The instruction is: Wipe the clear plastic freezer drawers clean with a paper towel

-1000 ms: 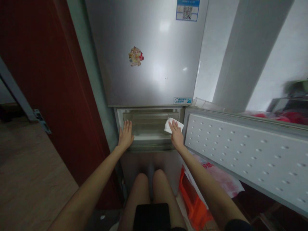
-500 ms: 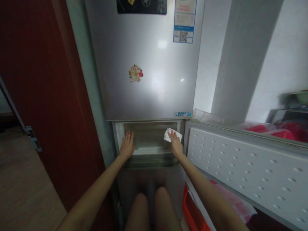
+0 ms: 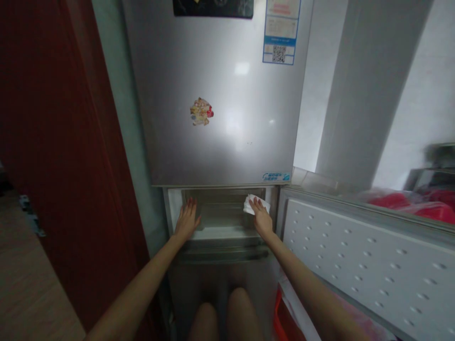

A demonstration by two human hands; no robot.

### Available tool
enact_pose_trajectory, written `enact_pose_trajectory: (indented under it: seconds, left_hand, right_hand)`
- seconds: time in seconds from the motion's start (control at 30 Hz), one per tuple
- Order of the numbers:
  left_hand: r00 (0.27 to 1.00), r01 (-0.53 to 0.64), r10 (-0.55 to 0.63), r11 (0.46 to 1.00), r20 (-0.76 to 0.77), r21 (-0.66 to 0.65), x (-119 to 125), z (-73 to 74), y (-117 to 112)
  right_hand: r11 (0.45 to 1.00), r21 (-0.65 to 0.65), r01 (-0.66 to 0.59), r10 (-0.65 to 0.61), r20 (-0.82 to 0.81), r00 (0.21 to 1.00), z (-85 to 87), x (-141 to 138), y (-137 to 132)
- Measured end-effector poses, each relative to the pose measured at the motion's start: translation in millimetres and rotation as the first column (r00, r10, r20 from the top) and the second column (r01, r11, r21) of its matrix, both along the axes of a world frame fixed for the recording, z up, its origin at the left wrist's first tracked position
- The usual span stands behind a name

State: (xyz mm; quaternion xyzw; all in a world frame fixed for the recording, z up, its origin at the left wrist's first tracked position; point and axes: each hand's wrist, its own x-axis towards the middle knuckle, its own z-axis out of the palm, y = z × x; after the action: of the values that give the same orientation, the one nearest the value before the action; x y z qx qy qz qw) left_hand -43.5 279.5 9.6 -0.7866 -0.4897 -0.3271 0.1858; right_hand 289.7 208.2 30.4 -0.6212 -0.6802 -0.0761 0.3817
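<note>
The open middle compartment (image 3: 220,230) of a silver refrigerator lies in front of me, below its upper door (image 3: 177,151). At the left side of the opening is my left hand (image 3: 186,221), fingers spread and holding nothing. My right hand (image 3: 262,220) is at the opening's right side, its fingers over a crumpled white cloth (image 3: 248,204) that it holds. Whether this is fabric or paper I cannot tell. The compartment's door (image 3: 341,260), white and dimpled on the inside, stands swung out to the right beside my right forearm.
A red-brown wooden door (image 3: 64,142) stands at the left. Behind the swung-out door are red things in clear plastic (image 3: 401,199). Below my right forearm sits an orange-red container (image 3: 284,315). My knees (image 3: 241,308) are close to the lower refrigerator front (image 3: 220,279).
The view has shifted slightly, so the refrigerator appears a little lower and larger. My right hand stays on the white cloth at the right side, and my left hand remains spread at the left.
</note>
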Motion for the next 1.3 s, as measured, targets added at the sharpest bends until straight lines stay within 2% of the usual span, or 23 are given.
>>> enact_pose_trajectory:
  seconds: [0.17, 0.33, 0.43, 0.53, 0.6, 0.63, 0.7, 0.8, 0.87, 0.93, 1.03, 1.13, 1.2, 1.3]
  left_hand:
    - [0.999, 0.039, -0.039, 0.999, 0.033, 0.003, 1, -2.6, 6]
    - [0.993, 0.080, -0.080, 0.997, 0.090, 0.006, 3, -7.7, 11]
    - [0.977, 0.132, -0.131, 0.991, 0.166, 0.008, 5, -7.6, 8]
    - [0.929, 0.215, -0.201, 0.977, 0.311, -0.013, 13, -6.6, -5]
    - [0.836, 0.329, -0.258, 0.942, 0.484, -0.066, 23, -8.7, -19]
    - [0.766, 0.402, -0.277, 0.911, 0.580, -0.096, 29, -11.2, -26]
    - [0.680, 0.467, -0.255, 0.874, 0.687, -0.137, 42, -19.0, -35]
    - [0.567, 0.510, -0.143, 0.834, 0.811, -0.210, 59, -33.8, -35]
    - [0.449, 0.553, -0.024, 0.792, 0.893, -0.257, 67, -41.3, -27]
    - [0.303, 0.610, 0.103, 0.743, 0.947, -0.275, 72, -44.3, -17]
    - [0.067, 0.698, 0.257, 0.679, 0.964, -0.229, 77, -39.8, -5]
    - [-0.137, 0.747, 0.353, 0.650, 0.926, -0.137, 81, -28.8, 1]
    - [-0.243, 0.759, 0.389, 0.647, 0.888, -0.076, 85, -21.5, 3]
    - [-0.358, 0.752, 0.416, 0.659, 0.836, -0.006, 90, -14.3, 5]
  right_hand:
    - [0.998, 0.026, -0.051, 0.053, -0.087, 0.995, -0.7, 2, 6]
    - [0.986, 0.078, -0.145, 0.160, -0.239, 0.958, 0.9, 4, -2]
    - [0.964, 0.139, -0.226, 0.262, -0.359, 0.896, -2.0, 3, -13]
    - [0.946, 0.203, -0.252, 0.322, -0.532, 0.783, -15.5, 1, -23]
    - [0.948, 0.228, -0.222, 0.318, -0.673, 0.668, -30.7, -3, -25]
    - [0.951, 0.231, -0.204, 0.308, -0.741, 0.597, -39.3, -6, -25]
    - [0.958, 0.223, -0.182, 0.281, -0.860, 0.426, -56.6, -15, -21]
    - [0.958, 0.216, -0.191, 0.244, -0.959, 0.141, -76.8, -31, -10]
    - [0.952, 0.229, -0.205, 0.229, -0.973, -0.026, -83.5, -41, -1]
    - [0.943, 0.248, -0.222, 0.216, -0.964, -0.156, -84.6, -49, 8]
    - [0.926, 0.286, -0.248, 0.210, -0.932, -0.294, -79.2, -57, 21]
    - [0.911, 0.329, -0.249, 0.221, -0.898, -0.380, -70.6, -61, 31]
    - [0.907, 0.346, -0.242, 0.225, -0.881, -0.416, -66.0, -61, 36]
    - [0.905, 0.357, -0.234, 0.226, -0.866, -0.446, -62.3, -60, 43]
